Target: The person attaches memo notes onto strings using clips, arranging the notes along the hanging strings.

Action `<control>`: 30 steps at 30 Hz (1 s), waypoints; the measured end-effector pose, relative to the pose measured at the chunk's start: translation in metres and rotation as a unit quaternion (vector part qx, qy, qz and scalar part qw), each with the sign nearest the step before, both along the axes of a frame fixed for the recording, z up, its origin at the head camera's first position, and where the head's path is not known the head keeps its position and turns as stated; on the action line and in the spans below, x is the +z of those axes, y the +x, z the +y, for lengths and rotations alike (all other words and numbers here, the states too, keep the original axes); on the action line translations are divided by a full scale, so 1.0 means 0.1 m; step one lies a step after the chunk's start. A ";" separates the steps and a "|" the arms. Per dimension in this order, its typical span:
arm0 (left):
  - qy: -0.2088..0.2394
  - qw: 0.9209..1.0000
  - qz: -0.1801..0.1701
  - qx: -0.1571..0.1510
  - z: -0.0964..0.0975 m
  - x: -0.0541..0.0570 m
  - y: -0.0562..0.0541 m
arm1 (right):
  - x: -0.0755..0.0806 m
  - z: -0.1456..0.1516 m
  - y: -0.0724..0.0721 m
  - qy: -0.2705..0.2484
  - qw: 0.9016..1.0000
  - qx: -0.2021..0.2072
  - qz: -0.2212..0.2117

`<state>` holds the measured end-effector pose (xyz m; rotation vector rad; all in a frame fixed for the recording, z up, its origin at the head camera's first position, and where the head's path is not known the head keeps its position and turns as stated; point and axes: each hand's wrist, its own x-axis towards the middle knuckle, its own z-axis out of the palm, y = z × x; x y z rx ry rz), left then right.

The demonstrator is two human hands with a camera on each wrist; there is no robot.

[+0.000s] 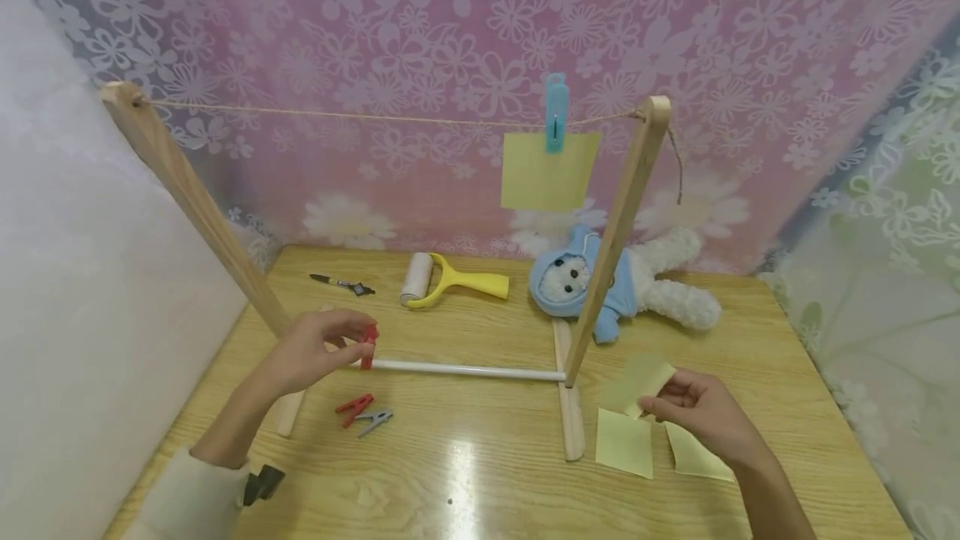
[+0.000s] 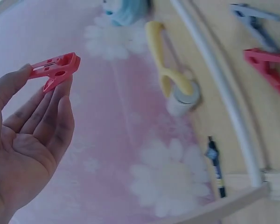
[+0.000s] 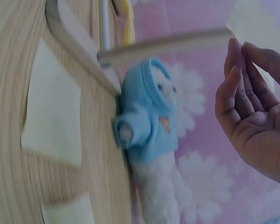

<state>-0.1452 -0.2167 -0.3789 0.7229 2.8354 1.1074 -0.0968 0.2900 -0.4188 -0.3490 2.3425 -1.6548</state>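
Observation:
Between thumb and fingers my left hand (image 1: 311,348) pinches a red clothespin (image 2: 58,70), raised near the left end of the white rod. My right hand (image 1: 701,411) pinches a yellow paper sheet (image 1: 637,382) by its edge, lifted at the right of the table. Below it lie a second yellow sheet (image 1: 625,442) and a third sheet (image 1: 697,452), partly covered by the hand in the head view. Another yellow sheet (image 1: 547,182) hangs from the string (image 1: 337,115) under a blue clothespin (image 1: 556,111). A red clothespin (image 1: 355,408) and a grey clothespin (image 1: 375,421) lie on the table.
The string runs between a left wooden post (image 1: 195,198) and a right wooden post (image 1: 618,232), with a white rod (image 1: 465,370) joining them low down. Behind lie a pen (image 1: 333,282), a yellow-handled lint roller (image 1: 457,280) and a plush toy (image 1: 622,282) in blue.

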 end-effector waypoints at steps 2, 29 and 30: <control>0.007 1.000 0.016 -0.003 0.04 0.10 -0.02 | 0.01 -0.17 -0.01 -0.011 1.000 0.003 -0.002; 0.273 0.919 0.269 -0.093 0.66 1.79 -0.12 | 0.34 -2.18 -0.56 -0.235 0.962 -0.095 0.096; 0.275 0.916 0.277 -0.093 0.68 1.83 -0.14 | 0.35 -2.23 -0.60 -0.238 0.960 -0.102 0.103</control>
